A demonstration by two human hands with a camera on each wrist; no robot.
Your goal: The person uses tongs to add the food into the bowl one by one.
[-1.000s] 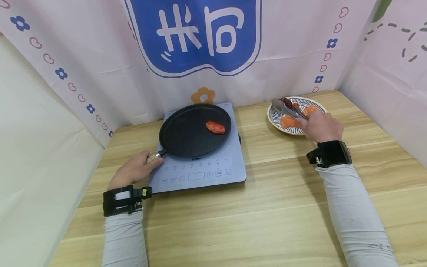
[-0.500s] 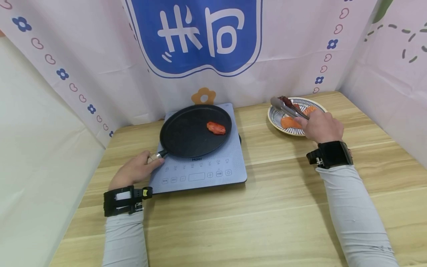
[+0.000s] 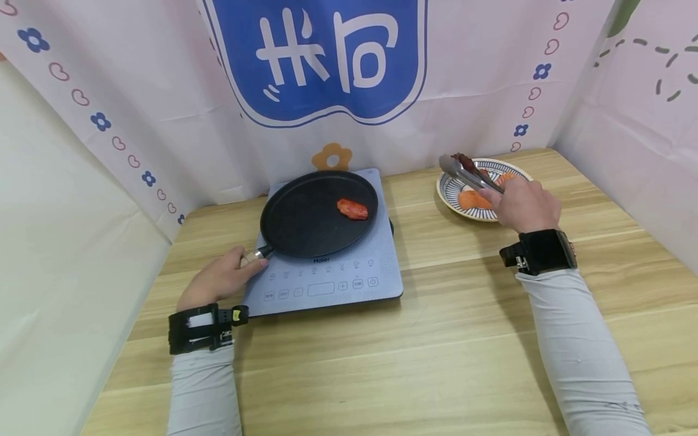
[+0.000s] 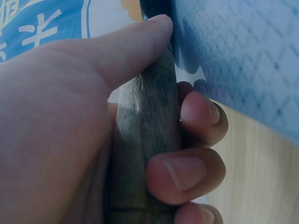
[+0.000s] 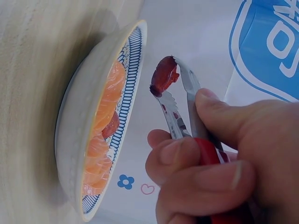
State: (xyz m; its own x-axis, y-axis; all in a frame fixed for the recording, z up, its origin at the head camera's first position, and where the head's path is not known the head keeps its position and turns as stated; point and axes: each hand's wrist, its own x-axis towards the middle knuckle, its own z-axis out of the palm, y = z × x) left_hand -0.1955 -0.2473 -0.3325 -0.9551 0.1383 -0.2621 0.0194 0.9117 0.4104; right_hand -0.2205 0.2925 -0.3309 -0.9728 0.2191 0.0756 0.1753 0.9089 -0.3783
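Observation:
My left hand [image 3: 220, 278] grips the wooden handle [image 4: 147, 121] of a flat black pan [image 3: 313, 218], fingers curled round it and thumb along the top. A red piece of meat [image 3: 352, 209] lies on the right side of the pan. In my right hand [image 3: 526, 207] are metal tongs [image 3: 470, 176] with red on the grip. Their tips pinch a dark red piece of meat [image 5: 164, 77], held above the patterned plate [image 5: 93, 102]. Orange salmon slices [image 5: 105, 107] and a small reddish piece [image 5: 111, 125] lie in the plate.
Under the pan is a grey induction cooker [image 3: 327, 284] with a touch panel, on a wooden table [image 3: 349, 369]. A printed cloth [image 3: 469, 79] hangs right behind the cooker and plate. Pale walls stand at left and right.
The tongs with the dark red piece have risen slightly over the plate. My left hand, the pan and the meat in it stay put.

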